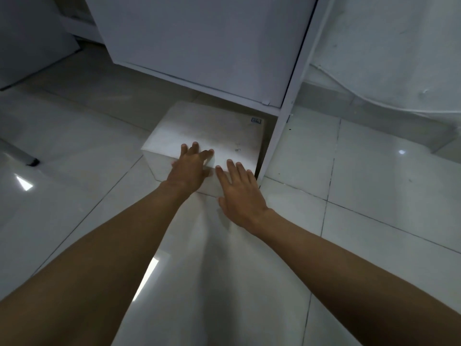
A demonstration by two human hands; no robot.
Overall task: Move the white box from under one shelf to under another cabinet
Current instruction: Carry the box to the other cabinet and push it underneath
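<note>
Your left hand (pixel 190 168) lies flat, fingers spread, over the white box's (pixel 212 136) near edge; your right hand (pixel 240 193) hovers open beside it. The box sits straight ahead, half under the cabinet (pixel 199 46), long axis running left-right.

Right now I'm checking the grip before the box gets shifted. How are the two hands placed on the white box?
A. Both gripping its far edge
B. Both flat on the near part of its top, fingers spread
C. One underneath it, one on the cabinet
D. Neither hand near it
B: the left hand and the right hand both lie open, fingers spread, over the near edge of the white box, which sits on the floor partly under the cabinet.
</note>
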